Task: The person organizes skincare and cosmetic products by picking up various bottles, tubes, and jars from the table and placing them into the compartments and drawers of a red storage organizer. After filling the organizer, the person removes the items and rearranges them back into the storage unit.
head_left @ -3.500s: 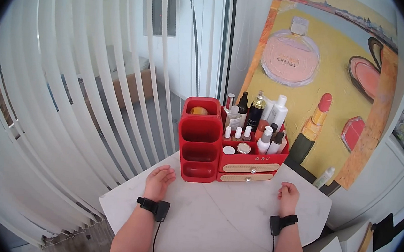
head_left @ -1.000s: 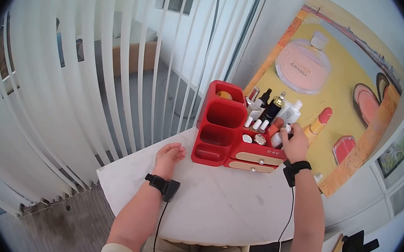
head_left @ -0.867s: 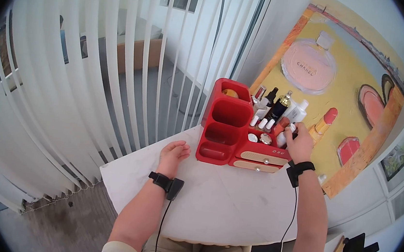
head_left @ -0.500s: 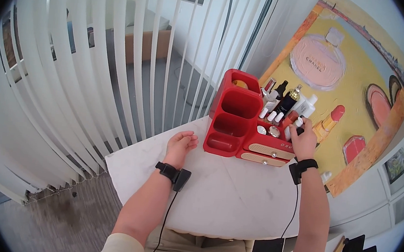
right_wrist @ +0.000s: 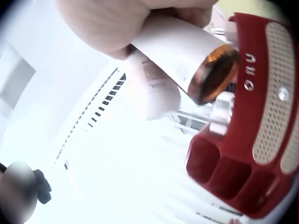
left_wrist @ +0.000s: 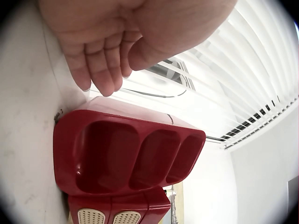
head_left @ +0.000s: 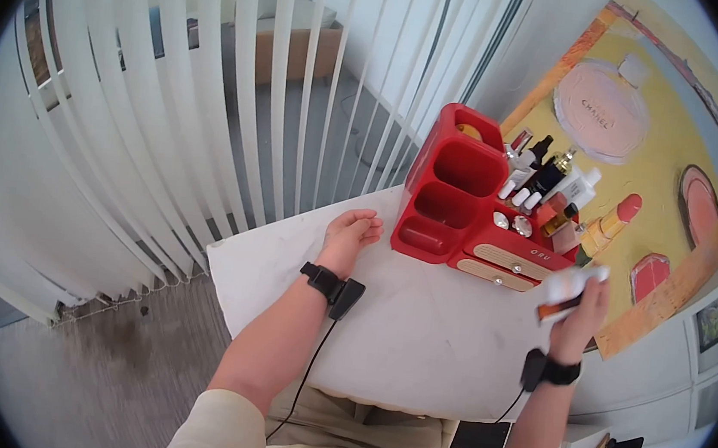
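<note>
My right hand [head_left: 579,321] grips two small bottles together above the table's right side, in front of the red cosmetics organizer [head_left: 495,244]. One is an amber-based bottle with a white label [right_wrist: 170,49]; the other is a plain white bottle [right_wrist: 159,95]. Both are tilted, and blurred in the head view. My left hand [head_left: 349,239] is by the organizer's left front corner, palm inward, fingers loosely bent around nothing. In the left wrist view, its fingertips hang beside the organizer's rounded compartments [left_wrist: 65,154].
Several bottles, including a black one with a gold top [head_left: 546,180], stand in the organizer's back section. Two woven-front drawers [head_left: 507,260] sit below. The white marble-look table [head_left: 418,333] is under my hands. A painting [head_left: 611,205] leans behind; vertical blinds [head_left: 277,87] hang to the left.
My right hand has lifted two bottles from the organizer's right front section and brought them right and toward me. The left hand stays by the organizer; the head view has shifted.
</note>
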Tool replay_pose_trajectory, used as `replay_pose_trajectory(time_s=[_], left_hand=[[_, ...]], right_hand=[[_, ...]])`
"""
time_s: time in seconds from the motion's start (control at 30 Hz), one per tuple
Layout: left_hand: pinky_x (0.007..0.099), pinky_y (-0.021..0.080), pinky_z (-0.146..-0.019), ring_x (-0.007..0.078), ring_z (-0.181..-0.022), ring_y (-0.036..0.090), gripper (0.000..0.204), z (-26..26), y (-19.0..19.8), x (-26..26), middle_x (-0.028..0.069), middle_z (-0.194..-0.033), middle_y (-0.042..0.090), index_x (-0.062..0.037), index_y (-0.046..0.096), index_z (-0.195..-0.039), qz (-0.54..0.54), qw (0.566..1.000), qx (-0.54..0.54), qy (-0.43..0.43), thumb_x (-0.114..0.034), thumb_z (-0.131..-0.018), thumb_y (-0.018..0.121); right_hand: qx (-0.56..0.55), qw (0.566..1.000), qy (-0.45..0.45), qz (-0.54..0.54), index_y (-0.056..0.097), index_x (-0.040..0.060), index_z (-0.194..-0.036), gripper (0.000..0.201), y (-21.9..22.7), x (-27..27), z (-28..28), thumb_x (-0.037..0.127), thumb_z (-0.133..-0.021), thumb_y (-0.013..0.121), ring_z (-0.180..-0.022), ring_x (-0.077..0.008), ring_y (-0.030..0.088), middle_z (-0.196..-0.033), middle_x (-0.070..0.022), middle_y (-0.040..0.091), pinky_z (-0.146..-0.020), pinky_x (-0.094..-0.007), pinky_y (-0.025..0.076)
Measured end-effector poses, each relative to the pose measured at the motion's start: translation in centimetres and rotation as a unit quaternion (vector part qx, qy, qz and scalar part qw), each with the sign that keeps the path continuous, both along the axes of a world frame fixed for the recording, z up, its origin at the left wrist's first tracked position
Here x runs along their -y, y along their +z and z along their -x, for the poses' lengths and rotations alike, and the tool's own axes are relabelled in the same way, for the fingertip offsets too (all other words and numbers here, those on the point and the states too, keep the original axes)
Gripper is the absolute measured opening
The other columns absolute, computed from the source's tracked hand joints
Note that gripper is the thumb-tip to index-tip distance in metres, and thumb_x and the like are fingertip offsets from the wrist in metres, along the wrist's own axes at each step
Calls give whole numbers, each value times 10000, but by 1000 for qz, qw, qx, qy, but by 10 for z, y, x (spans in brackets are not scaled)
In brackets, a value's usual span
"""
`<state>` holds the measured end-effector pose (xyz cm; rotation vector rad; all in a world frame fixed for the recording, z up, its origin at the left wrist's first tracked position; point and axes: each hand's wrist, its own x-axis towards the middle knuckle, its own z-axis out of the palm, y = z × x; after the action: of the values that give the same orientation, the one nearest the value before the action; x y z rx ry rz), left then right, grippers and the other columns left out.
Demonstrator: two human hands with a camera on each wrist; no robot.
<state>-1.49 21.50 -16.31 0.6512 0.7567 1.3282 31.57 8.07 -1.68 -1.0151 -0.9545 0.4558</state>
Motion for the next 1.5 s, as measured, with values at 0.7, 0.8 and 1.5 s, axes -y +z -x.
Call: replay_pose_trajectory(time_s=[0.7, 0.8, 1.5], left_hand=[[321, 514, -859, 194, -918, 642, 205, -4, 8, 4, 108, -1018, 660, 13, 585, -1123, -2, 999, -46, -16, -78, -950, 523], [304, 510, -813, 178, -885, 639, 204, -4, 10, 6, 96, -1001, 665, 8, 588, -1121, 3, 998, -66, -22, -85, -953, 517], [384, 537, -904, 267, -1159, 600, 361, -43, 22, 54, 159, -1317, 552, -4, 481, -1317, 47, 901, -75, -424, -128, -979, 507]], right_hand=[[122, 938, 128, 299, 608, -21, -1106, 287, -132, -14, 8, 72, -844, 680, -788, -101, 588, -877, -37, 645, -717, -247, 480], [93, 935, 133, 317, 606, -23, -1133, 321, -129, -14, 8, 50, -834, 696, -823, -105, 598, -915, -52, 658, -752, -245, 488], [72, 898, 207, 382, 576, 25, -1194, 304, -119, -2, 5, 75, -894, 595, -662, -86, 595, -848, -46, 659, -547, -220, 481]])
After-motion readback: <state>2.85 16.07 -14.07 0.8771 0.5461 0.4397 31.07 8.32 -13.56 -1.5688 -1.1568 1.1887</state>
